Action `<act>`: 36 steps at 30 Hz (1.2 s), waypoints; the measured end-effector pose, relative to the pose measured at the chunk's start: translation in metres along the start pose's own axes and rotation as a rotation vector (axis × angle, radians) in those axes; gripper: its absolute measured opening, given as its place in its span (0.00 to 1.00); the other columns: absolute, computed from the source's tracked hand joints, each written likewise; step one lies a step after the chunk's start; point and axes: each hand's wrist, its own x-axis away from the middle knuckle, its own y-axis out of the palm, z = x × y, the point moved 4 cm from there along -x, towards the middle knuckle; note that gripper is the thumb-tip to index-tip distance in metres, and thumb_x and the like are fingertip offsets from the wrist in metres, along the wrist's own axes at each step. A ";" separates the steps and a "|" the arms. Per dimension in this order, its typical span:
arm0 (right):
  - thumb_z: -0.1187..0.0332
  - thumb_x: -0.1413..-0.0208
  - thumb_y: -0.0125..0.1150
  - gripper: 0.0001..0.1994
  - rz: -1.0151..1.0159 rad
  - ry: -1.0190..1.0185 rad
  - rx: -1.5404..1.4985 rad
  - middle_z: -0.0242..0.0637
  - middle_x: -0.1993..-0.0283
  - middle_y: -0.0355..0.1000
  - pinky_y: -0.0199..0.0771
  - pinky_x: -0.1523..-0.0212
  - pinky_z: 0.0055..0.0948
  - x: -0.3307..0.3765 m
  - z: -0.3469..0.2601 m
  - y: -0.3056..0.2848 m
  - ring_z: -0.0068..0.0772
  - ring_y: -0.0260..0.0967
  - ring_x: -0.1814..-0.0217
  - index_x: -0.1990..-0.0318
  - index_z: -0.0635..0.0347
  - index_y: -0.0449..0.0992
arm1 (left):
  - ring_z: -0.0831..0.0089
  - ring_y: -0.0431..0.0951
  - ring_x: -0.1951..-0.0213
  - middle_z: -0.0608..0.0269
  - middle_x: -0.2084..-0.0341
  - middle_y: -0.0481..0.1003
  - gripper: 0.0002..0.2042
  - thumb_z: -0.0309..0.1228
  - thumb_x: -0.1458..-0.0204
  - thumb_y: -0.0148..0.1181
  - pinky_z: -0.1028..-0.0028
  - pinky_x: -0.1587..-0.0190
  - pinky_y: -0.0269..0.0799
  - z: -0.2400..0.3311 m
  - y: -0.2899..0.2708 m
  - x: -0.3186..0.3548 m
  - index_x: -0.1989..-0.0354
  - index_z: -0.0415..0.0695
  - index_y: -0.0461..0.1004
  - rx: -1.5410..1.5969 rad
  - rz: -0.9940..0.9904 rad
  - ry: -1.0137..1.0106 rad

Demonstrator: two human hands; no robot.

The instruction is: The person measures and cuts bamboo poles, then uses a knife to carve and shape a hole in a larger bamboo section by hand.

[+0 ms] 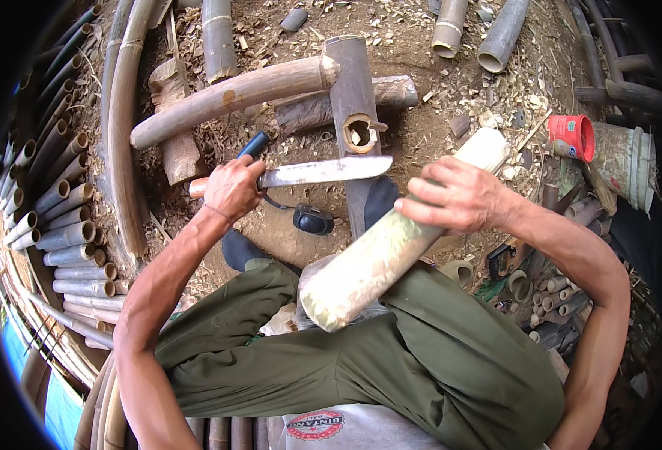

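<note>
My left hand [233,186] is closed around the grip of a machete [323,173]; a bit of its wooden handle shows behind the fist. The blade points right and passes over a standing-away bamboo tube [352,90] that has a hole cut in its side. My right hand [455,196] grips a thick, pale, shaved billet [368,266] from above. The billet slants from my lap up to the right, its lower end between my thighs. Beside my left fist, a dark blue cylindrical handle [255,143] pokes out; what it belongs to is hidden.
A long bamboo pole [233,101] rests against the holed tube, with a log [301,114] beneath. A small black rounded object [313,220] lies between my feet. Stacked bamboo [83,259] lines the left. A red tin [571,138] and a bucket [622,161] are at right.
</note>
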 end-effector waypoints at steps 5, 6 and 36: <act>0.62 0.57 0.60 0.27 -0.047 0.068 0.061 0.31 0.59 0.68 0.72 0.63 0.33 0.005 -0.003 0.004 0.30 0.67 0.66 0.43 0.50 0.70 | 0.53 0.78 0.62 0.54 0.68 0.74 0.13 0.31 0.59 0.67 0.56 0.61 0.75 0.006 0.007 -0.014 0.65 0.44 0.72 0.036 0.023 -0.069; 0.63 0.59 0.62 0.29 -0.070 0.114 0.044 0.31 0.59 0.69 0.72 0.63 0.32 0.005 0.000 0.002 0.30 0.67 0.66 0.43 0.50 0.70 | 0.52 0.78 0.62 0.54 0.68 0.74 0.13 0.31 0.59 0.67 0.56 0.61 0.75 0.006 0.008 -0.016 0.66 0.44 0.72 0.029 0.023 -0.063; 0.62 0.73 0.76 0.43 0.031 -0.028 0.171 0.33 0.56 0.69 0.75 0.61 0.35 0.017 0.023 0.003 0.34 0.70 0.59 0.39 0.45 0.67 | 0.51 0.78 0.63 0.51 0.68 0.74 0.13 0.27 0.62 0.66 0.55 0.61 0.75 -0.015 0.016 -0.029 0.67 0.42 0.72 -0.058 0.125 -0.028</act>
